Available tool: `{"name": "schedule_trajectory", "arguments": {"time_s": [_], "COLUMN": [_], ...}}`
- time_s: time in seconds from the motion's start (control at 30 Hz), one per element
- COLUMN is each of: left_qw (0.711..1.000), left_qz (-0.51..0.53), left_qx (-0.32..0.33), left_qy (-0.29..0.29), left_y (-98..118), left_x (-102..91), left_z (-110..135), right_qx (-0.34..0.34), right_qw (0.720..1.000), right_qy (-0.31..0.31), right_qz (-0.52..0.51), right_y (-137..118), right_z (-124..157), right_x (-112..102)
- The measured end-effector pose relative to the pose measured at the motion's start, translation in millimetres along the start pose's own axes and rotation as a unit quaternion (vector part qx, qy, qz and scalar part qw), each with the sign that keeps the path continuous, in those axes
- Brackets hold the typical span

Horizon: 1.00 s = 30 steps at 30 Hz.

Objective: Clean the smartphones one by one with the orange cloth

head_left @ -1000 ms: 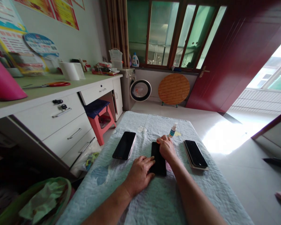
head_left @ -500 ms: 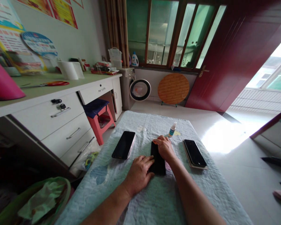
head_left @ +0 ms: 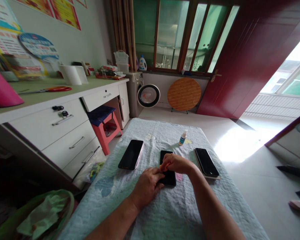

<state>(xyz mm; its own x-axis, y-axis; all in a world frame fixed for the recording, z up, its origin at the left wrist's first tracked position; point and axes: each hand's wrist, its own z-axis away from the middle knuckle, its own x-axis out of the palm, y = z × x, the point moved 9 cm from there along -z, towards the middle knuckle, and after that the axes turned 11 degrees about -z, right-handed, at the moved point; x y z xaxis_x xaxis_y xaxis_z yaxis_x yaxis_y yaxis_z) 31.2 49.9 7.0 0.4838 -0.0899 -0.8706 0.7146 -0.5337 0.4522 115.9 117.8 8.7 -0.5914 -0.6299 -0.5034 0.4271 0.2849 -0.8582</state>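
Observation:
A black smartphone (head_left: 169, 180) lies screen up on the quilted cloth. My left hand (head_left: 148, 182) holds it at its left edge, fingertips on the screen and thumb by the lower end. Closed over the middle of the screen, my right hand (head_left: 176, 163) pinches a small orange cloth (head_left: 164, 166), mostly hidden under the fingers. Another dark phone (head_left: 131, 154) rests to the left of my hands. To the right sits a third phone (head_left: 206, 162) on a pale case or box. A small spray bottle (head_left: 182, 138) with a white top stands upright beyond my right hand.
A pale blue quilted cloth (head_left: 150, 130) covers the table. On the left are a white desk (head_left: 65, 130) with drawers, a pink stool (head_left: 106, 131) and a green basket (head_left: 71, 203). Behind are a washing machine door (head_left: 149, 95) and a round wooden tabletop (head_left: 184, 94).
My right hand has slid from the phone's far end toward me to the middle of its screen, with the orange cloth. My left hand stays on the phone's edge.

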Motion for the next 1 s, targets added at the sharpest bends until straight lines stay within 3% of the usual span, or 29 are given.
{"name": "schedule_trajectory", "arguments": {"time_s": [0.1, 0.2, 0.3, 0.6, 1.0], "left_qw": [1.0, 1.0, 1.0, 1.0, 0.999], "left_qz": [0.001, 0.004, -0.002, -0.01, -0.01], "left_qx": [-0.003, -0.006, -0.003, 0.015, 0.009], "left_qy": [-0.003, -0.003, 0.001, 0.025, 0.033], "left_y": [-0.3, -0.4, 0.8, 7.2, 7.2], "left_x": [0.3, 0.6, -0.2, -4.5, -1.9], "left_z": [0.2, 0.6, 0.9, 1.1, 0.8], "right_qx": [-0.004, 0.017, 0.051, 0.082, 0.191], "right_qw": [0.993, 0.965, 0.937, 0.913, 0.88], "right_qy": [0.092, 0.203, 0.26, 0.292, 0.349], "right_qz": [0.071, 0.168, 0.228, 0.272, 0.259], "right_y": [4.4, 9.9, 14.3, 16.7, 45.0], "right_z": [-3.5, -4.7, -5.6, -11.6, 11.8], "right_x": [-15.5, -29.2, -30.2, -25.5, -55.3]}}
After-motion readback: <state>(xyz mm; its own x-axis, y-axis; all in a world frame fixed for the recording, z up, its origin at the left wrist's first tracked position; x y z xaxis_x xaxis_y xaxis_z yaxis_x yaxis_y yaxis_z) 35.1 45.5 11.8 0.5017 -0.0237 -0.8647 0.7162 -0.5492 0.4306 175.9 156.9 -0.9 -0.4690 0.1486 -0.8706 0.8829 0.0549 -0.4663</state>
